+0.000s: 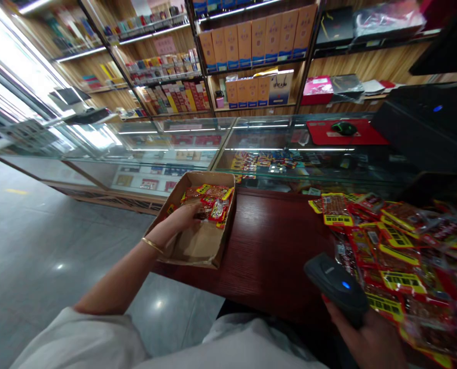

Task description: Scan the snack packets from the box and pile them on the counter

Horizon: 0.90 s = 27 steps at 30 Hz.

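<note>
My left hand (190, 215) reaches into a shallow cardboard box (198, 250) at the left end of the dark red table. Its fingers are bent down against the red and yellow snack packets (216, 209) in the box; whether they grip one is hidden. In my right hand (370, 333) is a black barcode scanner (338, 287) with a blue light, held above the table and pointing up and left. Close to that hand lies a large pile of similar snack packets (390, 256) in clear, red and yellow wrapping.
Behind the dark red table (267, 241) runs a glass display counter (167, 148) with goods inside. A mouse (344, 128) rests on a red mat (316, 134) on the glass. Black equipment (424, 123) stands at the right. Stocked shelves (251, 66) line the wall.
</note>
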{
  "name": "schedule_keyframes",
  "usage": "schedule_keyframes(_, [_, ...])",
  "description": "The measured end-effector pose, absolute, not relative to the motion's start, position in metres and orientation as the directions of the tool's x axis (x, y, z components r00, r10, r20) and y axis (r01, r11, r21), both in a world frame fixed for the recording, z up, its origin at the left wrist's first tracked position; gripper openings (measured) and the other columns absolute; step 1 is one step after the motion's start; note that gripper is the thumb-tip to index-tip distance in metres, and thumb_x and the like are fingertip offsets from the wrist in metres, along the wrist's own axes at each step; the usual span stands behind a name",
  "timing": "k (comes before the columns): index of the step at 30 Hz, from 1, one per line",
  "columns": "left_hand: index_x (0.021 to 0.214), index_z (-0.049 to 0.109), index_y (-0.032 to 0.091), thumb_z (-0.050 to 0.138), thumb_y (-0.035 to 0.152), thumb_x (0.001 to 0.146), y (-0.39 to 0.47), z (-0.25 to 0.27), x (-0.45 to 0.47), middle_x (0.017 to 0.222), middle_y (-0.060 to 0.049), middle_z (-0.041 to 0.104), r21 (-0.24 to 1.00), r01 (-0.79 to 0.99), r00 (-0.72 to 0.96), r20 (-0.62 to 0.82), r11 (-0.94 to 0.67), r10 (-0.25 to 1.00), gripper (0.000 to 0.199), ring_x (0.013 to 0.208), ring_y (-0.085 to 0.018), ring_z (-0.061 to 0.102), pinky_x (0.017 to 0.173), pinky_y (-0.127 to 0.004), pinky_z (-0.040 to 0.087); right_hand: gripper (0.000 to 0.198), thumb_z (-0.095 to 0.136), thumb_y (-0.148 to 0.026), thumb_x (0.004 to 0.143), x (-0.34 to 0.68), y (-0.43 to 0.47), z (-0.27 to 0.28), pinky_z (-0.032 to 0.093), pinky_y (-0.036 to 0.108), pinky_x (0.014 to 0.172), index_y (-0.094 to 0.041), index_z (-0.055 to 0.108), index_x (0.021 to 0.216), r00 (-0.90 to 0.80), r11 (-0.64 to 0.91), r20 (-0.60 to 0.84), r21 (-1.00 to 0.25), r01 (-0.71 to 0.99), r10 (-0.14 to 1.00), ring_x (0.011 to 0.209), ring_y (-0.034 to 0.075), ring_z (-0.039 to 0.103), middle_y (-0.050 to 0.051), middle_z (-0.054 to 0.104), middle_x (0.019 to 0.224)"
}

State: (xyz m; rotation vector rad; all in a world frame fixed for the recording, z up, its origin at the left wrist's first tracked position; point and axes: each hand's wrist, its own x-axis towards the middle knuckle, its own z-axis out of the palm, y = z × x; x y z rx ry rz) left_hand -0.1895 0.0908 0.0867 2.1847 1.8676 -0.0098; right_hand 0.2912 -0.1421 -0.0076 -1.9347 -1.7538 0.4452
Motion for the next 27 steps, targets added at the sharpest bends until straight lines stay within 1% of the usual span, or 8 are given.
schedule_keyframes(7, [0.085,0.071,0.018,0.072,0.022,0.070,0.080,0.098,-0.185,0.097,-0.016,0.074,0.105,0.990,0.114,-0.209,-0.093,0.971,0.015,0.099,-0.034,0.069,0.095,-0.041,0.050,0.044,0.060,-0.059,0.089,0.293,-0.146,-0.009,0.065,0.036,0.075,-0.023,0.083,0.098,0.112,-0.037,0.115,-0.515,0.856,0.987,0.094,0.033,0.081,0.011,0.084,0.096])
schedule_keyframes(10, [0.090,0.068,0.019,0.065,0.026,0.078,0.058,0.136,-0.177,0.092,-0.013,0.072,0.149,0.989,-0.010,-0.120,0.028,0.993,0.015,0.095,-0.032,0.067,0.088,-0.039,0.049,0.045,0.059,-0.059,0.088,0.297,-0.145,-0.009,0.065,0.038,0.073,-0.022,0.083,0.091,0.096,-0.024,0.117,-0.502,0.865,0.989,0.089,0.035,0.081,0.012,0.084,0.090])
schedule_keyframes(13, [0.116,0.063,0.020,0.062,0.031,0.082,0.028,0.170,-0.146,0.096,-0.007,0.067,0.536,0.839,-0.092,-0.025,0.091,0.995,0.036,0.086,-0.024,0.063,0.076,-0.033,0.048,0.051,0.055,-0.061,0.089,0.296,-0.141,-0.005,0.065,0.043,0.077,-0.019,0.084,0.089,0.124,-0.031,0.163,-0.482,0.875,0.979,0.088,0.038,0.081,0.014,0.084,0.089])
schedule_keyframes(16, [0.131,0.055,0.024,0.064,0.043,0.085,0.001,0.172,-0.092,0.086,0.001,0.057,0.944,0.212,0.116,-0.280,0.251,0.953,0.050,0.063,-0.012,0.049,0.054,-0.021,0.036,0.052,0.055,-0.060,0.090,0.292,-0.136,0.004,0.065,0.041,0.075,-0.018,0.084,0.091,0.151,-0.046,0.171,-0.500,0.865,0.974,0.086,0.037,0.081,0.014,0.084,0.085])
schedule_keyframes(18, [0.125,0.056,0.024,0.072,0.049,0.083,-0.009,0.152,-0.052,0.080,0.004,0.049,0.860,-0.146,0.374,-0.409,0.489,0.832,0.051,0.055,-0.006,0.040,0.046,-0.016,0.023,0.048,0.057,-0.058,0.090,0.289,-0.133,0.012,0.066,0.037,0.072,-0.019,0.084,0.093,0.116,-0.015,0.155,-0.538,0.843,0.981,0.083,0.034,0.082,0.011,0.084,0.084])
schedule_keyframes(20, [0.115,0.057,0.023,0.081,0.047,0.078,-0.011,0.120,-0.018,0.077,0.005,0.048,0.700,-0.298,0.528,-0.446,0.650,0.723,0.050,0.051,-0.004,0.037,0.043,-0.014,0.018,0.045,0.059,-0.056,0.090,0.286,-0.132,0.021,0.066,0.033,0.070,-0.019,0.083,0.094,0.093,0.018,0.166,-0.565,0.825,0.982,0.082,0.032,0.082,0.010,0.084,0.085])
schedule_keyframes(23, [0.109,0.061,0.020,0.077,0.045,0.082,-0.003,0.073,0.013,0.085,0.000,0.061,0.583,-0.355,0.559,-0.495,0.731,0.666,0.041,0.058,-0.007,0.054,0.045,-0.015,0.034,0.044,0.057,-0.055,0.091,0.280,-0.135,0.031,0.066,0.034,0.072,-0.019,0.083,0.090,0.111,0.030,0.221,-0.551,0.834,0.969,0.084,0.032,0.082,0.012,0.084,0.086])
schedule_keyframes(27, [0.126,0.063,0.016,0.065,0.038,0.094,0.010,0.040,0.021,0.102,-0.012,0.074,0.677,-0.304,0.432,-0.529,0.670,0.730,0.039,0.082,-0.017,0.072,0.063,-0.022,0.054,0.041,0.057,-0.051,0.093,0.275,-0.140,0.033,0.065,0.033,0.070,-0.019,0.081,0.090,0.101,0.045,0.228,-0.558,0.829,0.968,0.082,0.031,0.082,0.012,0.084,0.086])
